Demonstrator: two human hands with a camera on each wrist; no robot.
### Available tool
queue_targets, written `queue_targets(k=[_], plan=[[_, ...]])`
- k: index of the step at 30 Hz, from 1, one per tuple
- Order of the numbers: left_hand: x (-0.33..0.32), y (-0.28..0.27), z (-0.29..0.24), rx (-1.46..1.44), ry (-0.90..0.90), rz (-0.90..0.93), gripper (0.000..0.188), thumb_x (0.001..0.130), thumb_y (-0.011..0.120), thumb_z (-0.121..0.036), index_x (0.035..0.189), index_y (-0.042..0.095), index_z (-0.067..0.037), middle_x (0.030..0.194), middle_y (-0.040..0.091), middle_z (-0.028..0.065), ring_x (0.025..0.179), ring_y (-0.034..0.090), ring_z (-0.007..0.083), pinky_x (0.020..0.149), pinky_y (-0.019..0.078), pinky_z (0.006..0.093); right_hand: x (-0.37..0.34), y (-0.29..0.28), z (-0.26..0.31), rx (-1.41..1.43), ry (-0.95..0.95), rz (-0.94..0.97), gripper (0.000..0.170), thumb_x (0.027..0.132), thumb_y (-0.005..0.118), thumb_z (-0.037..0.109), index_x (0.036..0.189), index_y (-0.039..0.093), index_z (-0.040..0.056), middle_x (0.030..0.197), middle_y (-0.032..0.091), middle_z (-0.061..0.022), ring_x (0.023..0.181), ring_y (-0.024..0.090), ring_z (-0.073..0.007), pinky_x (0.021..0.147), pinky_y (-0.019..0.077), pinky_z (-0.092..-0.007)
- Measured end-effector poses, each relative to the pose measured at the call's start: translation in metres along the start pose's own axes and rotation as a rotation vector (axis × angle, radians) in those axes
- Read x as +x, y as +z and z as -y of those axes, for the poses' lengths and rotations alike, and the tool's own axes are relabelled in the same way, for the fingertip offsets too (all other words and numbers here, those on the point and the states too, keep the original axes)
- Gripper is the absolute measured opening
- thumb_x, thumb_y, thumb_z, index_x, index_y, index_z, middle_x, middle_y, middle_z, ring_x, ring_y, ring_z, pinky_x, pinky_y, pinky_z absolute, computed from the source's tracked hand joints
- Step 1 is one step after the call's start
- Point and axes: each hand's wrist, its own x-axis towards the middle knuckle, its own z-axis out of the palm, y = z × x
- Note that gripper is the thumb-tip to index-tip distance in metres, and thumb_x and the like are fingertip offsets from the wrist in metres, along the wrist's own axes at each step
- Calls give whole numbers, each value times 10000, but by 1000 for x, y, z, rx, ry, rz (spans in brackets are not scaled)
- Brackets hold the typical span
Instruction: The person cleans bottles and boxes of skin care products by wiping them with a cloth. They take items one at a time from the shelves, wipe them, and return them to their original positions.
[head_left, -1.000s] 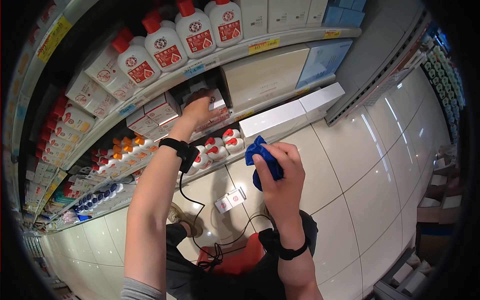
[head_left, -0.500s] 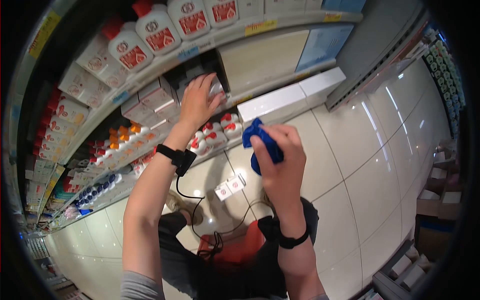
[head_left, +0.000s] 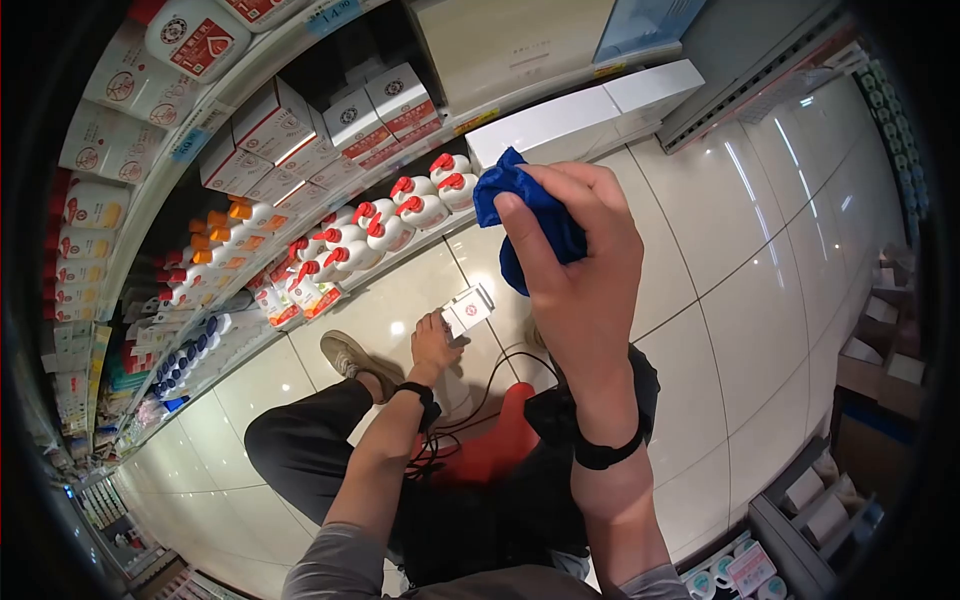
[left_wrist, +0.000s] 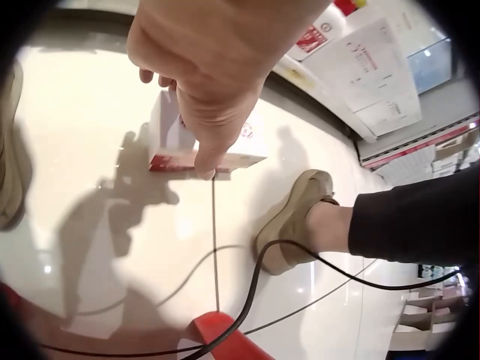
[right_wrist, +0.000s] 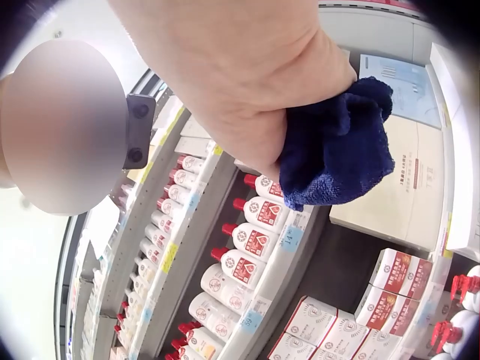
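My left hand [head_left: 436,350] is down at a pair of small white boxes [head_left: 470,308] that stand side by side on the floor. It grips the nearer end of the pair, covering that box. In the left wrist view, the thumb of my left hand [left_wrist: 217,105] lies across the front of the white box [left_wrist: 161,135], and the fingers go behind it. Held up in front of me, my right hand [head_left: 592,245] pinches a bunched dark blue cloth [head_left: 540,215] between thumb and fingers. The cloth [right_wrist: 337,146] hangs crumpled below that hand in the right wrist view.
Shelves on the left hold red-and-white boxes [head_left: 400,100], white pump bottles with red tops [head_left: 385,228] and orange-capped bottles [head_left: 230,250]. A long white box [head_left: 555,120] lies along the shelf foot. A black cable [left_wrist: 255,285] loops near a red stool [head_left: 490,450] and my shoes.
My left hand has left the boxes on the shelf and come down to the white boxes on the floor. The right hand keeps the blue cloth. The head view has tilted downward.
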Motion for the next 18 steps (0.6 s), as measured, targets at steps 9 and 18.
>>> queue_targets(k=[9, 18], plan=[[-4, -22, 16, -222, -61, -113, 657, 672, 890, -197, 1177, 516, -4, 1203, 641, 224, 1159, 620, 394, 976, 538, 447, -1, 5, 6, -62, 90, 109, 257, 884, 796, 74, 1128, 725, 36, 1105, 668, -94, 959, 669, -200, 851, 533, -304], [-62, -208, -36, -621, 242, -324, 630, 697, 884, -134, 1187, 508, -10, 1202, 707, 174, 1080, 715, 262, 973, 554, 387, -13, 24, 16, 40, 58, 189, 222, 904, 765, 92, 1111, 733, 20, 1076, 676, -132, 914, 685, -236, 812, 542, -319]])
